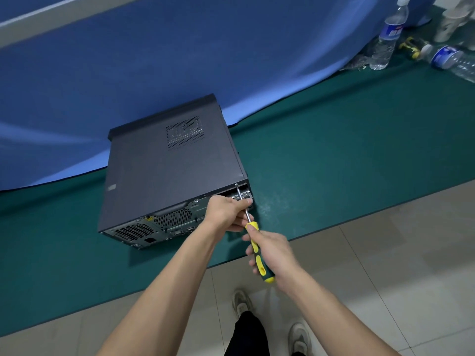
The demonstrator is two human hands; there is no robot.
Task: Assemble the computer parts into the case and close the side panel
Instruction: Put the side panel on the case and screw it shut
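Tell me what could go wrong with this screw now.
1. The screwdriver meets the screw at a slant, so its tip may slip and strip the head.
2. The left hand pinches the shaft near the case edge; a slip could jab its fingers.

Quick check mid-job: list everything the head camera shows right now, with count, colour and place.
computer case: one, dark grey, lying on its side on the mat, side panel on top, rear towards the person
screwdriver: one, yellow and dark green handle, tip at the case's upper rear corner
mat: one, dark green, covering the table
cloth: one, blue, behind the case
water bottles: two, clear with blue labels, far right; one upright, one lying
floor: beige tiles
shoes: two, grey, below
left hand: one, fingers around the screwdriver shaft
right hand: one, grips the handle
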